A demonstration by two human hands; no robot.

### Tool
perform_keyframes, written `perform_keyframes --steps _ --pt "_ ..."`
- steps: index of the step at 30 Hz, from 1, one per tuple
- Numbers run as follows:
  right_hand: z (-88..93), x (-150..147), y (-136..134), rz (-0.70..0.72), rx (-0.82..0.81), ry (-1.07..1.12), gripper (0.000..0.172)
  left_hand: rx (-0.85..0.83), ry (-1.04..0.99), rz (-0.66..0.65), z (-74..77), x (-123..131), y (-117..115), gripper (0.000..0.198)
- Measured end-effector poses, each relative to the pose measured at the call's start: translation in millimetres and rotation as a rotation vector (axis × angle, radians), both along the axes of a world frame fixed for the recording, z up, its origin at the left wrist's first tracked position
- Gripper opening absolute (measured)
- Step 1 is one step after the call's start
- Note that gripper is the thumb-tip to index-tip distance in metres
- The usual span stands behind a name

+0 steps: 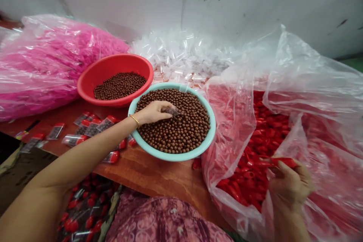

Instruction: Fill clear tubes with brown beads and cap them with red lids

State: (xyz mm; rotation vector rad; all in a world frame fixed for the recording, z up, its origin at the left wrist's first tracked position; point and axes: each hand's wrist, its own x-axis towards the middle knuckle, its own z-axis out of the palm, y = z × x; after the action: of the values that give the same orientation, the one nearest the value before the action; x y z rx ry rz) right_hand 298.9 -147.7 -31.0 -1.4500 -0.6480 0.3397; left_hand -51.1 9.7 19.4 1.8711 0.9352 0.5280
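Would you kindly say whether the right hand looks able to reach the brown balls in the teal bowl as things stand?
Probably yes: the right hand holds a red piece, but only the plastic bag lies between it and the teal bowl.

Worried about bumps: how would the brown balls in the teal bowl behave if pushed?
The brown balls look smooth and round, so they would probably roll freely. The teal bowl looks shallow and well filled, so a tilt could spill some.

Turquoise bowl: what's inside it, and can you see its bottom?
Brown candy balls fill the turquoise bowl, under the left hand; they hide the bowl's bottom.
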Motion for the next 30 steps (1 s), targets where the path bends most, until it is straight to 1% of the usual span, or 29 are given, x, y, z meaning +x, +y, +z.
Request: perform_keyframes --steps 2,3,5,6,8,10,13,16,19,22,24,26,30 --pt "9.0 0 3 0.004 0.061 0.11 0.011 -0.21 -0.251 0.045 -1.8 -4 -6 0.03" --pt "14.9 -1 4 0.023 0.066 0.151 0.01 -0.296 -0.352 0.064 -2.1 -5 -10 0.03" --pt "29.4 -8 6 0.078 0.049 0.187 0.008 -0.42 -0.499 0.1 -1.5 -7 -20 0.03" --pt "37.5 -13 7 0.108 0.038 0.198 0.008 -0.457 -0.549 0.116 -0.8 -7 -26 0.03" --pt "53.7 -28 10 0.193 0.027 0.211 0.011 -0.482 -0.616 0.141 1.4 -7 -35 0.032" --pt "67.2 -44 15 0.288 0.001 0.187 0.017 -0.462 -0.647 0.151 4.2 -7 -42 0.033" --pt "78.4 -68 27 0.401 -0.041 0.095 0.025 -0.4 -0.64 0.153 7.6 -7 -51 0.033" --pt "80.0 -89 42 0.572 -0.065 0.016 0.027 -0.325 -0.584 0.189 6.0 -7 -59 0.029" --pt "78.5 -113 59 0.794 -0.105 -0.107 0.028 -0.326 -0.526 0.184 -0.6 -6 -65 0.027" --pt "77.2 -138 73 0.969 -0.135 -0.246 0.031 -0.3 -0.53 0.177 -6.3 -6 -69 0.027" --pt "76.3 -152 81 1.053 -0.151 -0.307 0.031 -0.254 -0.538 0.185 -7.1 -5 -69 0.026" --pt "75.0 -162 86 1.119 -0.172 -0.319 0.031 -0.22 -0.551 0.212 -6.0 -5 -70 0.026" --pt "70.5 -169 93 1.192 -0.235 -0.237 0.032 -0.228 -0.587 0.253 -2.8 -5 -70 0.024"
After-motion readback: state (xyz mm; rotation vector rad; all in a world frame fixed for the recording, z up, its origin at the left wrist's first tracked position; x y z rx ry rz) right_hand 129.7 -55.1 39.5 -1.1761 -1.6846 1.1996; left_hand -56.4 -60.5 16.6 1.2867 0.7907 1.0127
